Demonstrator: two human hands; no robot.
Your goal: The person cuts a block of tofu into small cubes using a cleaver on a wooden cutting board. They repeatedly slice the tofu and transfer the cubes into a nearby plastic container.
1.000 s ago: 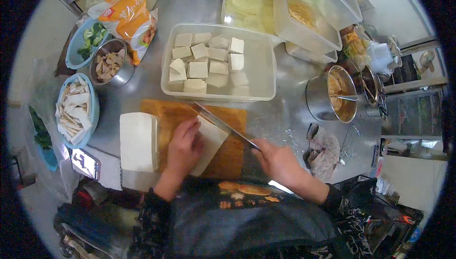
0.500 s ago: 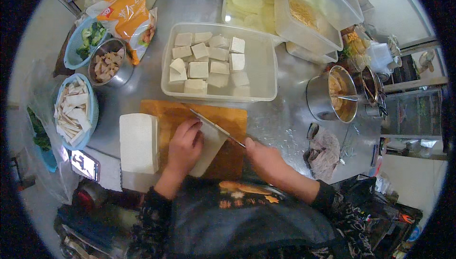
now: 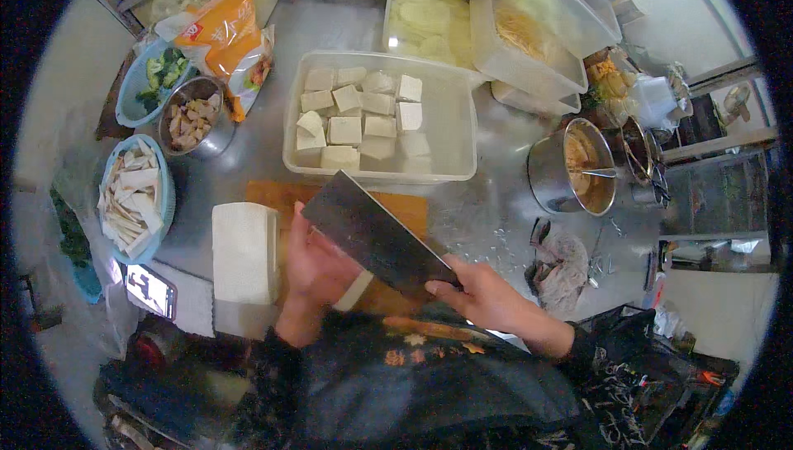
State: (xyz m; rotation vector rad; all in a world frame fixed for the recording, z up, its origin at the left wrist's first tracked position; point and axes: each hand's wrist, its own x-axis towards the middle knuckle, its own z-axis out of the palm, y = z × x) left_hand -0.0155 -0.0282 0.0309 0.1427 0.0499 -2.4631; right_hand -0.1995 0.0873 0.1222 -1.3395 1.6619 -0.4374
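My right hand [image 3: 491, 297] is closed round the handle of a broad cleaver [image 3: 376, 239]. Its dark blade is turned flat side up and slants over the wooden cutting board [image 3: 396, 205]. Beside the blade's left edge, my left hand [image 3: 318, 272] is open with the palm showing; the blade covers part of its fingers. A strip of a white tofu slab [image 3: 355, 291] shows below the blade, near that palm; the rest is hidden. Left of my left hand stands a large white tofu block [image 3: 245, 252]. Beyond the board, a clear plastic tub [image 3: 450, 140] holds several tofu pieces [image 3: 344, 130].
At left are a basket of pale strips [image 3: 132, 194], a steel bowl of chopped meat [image 3: 194, 116], a broccoli basket [image 3: 157, 74] and a phone [image 3: 150, 291]. At right are a steel pot [image 3: 549, 173] and a crumpled cloth [image 3: 563, 264]. More tubs [image 3: 529, 58] stand behind.
The cleaver has turned from edge-on to flat side up and now covers much of the slab. My left hand has rolled from palm down on the slab to palm showing.
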